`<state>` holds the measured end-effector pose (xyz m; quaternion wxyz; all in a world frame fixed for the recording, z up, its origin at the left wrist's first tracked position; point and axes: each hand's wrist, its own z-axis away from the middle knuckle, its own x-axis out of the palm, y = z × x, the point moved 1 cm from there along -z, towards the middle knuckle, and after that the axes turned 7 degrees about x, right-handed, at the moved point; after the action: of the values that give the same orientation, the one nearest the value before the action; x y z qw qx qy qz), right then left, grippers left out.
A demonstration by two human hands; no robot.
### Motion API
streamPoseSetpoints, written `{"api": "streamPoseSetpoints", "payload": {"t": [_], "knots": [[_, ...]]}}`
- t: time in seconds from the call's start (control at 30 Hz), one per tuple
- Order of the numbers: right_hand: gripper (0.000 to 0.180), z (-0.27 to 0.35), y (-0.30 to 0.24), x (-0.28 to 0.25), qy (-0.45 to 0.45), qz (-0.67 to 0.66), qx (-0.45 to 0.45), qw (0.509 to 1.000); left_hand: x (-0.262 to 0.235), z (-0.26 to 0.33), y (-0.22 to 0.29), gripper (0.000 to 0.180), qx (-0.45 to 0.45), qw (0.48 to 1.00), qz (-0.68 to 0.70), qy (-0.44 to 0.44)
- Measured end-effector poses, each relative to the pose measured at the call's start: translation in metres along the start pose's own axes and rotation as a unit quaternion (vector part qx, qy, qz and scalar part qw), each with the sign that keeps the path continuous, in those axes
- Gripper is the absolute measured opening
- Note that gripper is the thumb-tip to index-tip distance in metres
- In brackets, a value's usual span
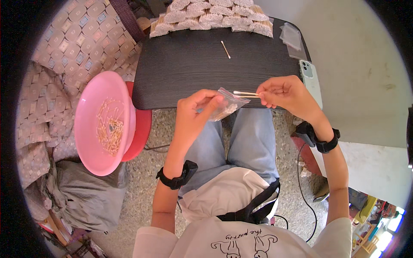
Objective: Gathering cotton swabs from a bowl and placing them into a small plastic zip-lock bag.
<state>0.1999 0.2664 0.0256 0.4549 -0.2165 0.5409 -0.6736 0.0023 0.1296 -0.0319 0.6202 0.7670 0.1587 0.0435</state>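
My left hand (pixel 199 108) pinches a small clear zip bag (pixel 226 109) by its side, just past the near edge of the dark table. Several cotton swabs show inside the bag. With thumb and fingers, my right hand (pixel 282 94) grips a couple of cotton swabs (pixel 247 94) by their right ends. Their white tips point left and lie at the bag's opening; whether they are inside it I cannot tell. One loose cotton swab (pixel 226 50) rests farther back on the table.
Filled swab bags (pixel 211 17) are stacked at the back of the black table (pixel 180 64). Flat clear bags (pixel 292 38) and a phone (pixel 310 81) lie at its right edge. Left of it, a pink basin (pixel 88 142) of loose swabs sits on a red stool (pixel 144 133). A cable (pixel 303 193) crosses the floor.
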Motion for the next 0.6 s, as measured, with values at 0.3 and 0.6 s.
{"api": "streamPoseSetpoints", "payload": {"t": [0.3,0.6], "knots": [[0.015,-0.001,-0.005,0.010,-0.044,0.048,-0.008,0.998,0.002,0.002,0.007,0.020,0.029,0.998,-0.057,-0.001],[0.013,-0.011,-0.009,0.024,-0.038,0.146,-0.063,0.987,0.007,0.003,0.007,0.019,-0.003,0.999,-0.051,-0.005]]}}
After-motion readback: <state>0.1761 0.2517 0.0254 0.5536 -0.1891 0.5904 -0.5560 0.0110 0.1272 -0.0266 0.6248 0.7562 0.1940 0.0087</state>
